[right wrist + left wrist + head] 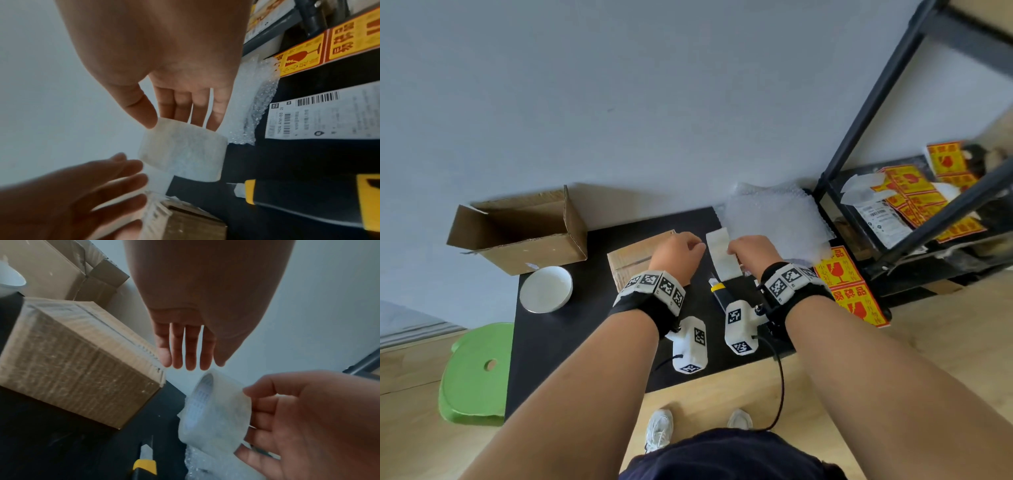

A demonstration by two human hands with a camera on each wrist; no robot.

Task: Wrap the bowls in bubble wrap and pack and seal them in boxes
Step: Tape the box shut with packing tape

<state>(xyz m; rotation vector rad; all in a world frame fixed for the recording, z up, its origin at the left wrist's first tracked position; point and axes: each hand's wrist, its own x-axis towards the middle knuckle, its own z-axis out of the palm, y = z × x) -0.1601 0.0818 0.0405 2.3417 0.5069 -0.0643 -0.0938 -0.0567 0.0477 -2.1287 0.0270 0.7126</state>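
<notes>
Both hands meet: right hand (748,251) grips tape roll (722,253); left hand (678,251) fingers straight, contact unclear.

Your right grip (751,251) holds a roll of cloudy, translucent plastic tape (183,155), smooth-faced. Just beside your left grip (678,253) stands a matt brown corrugated cardboard box (78,363), its top glazed with clear tape. Beyond the right grip lies bubble wrap (774,219), dimpled clear plastic. Under both, the table (558,342) is matt black; the bowl (546,289) looks glossy white.
</notes>
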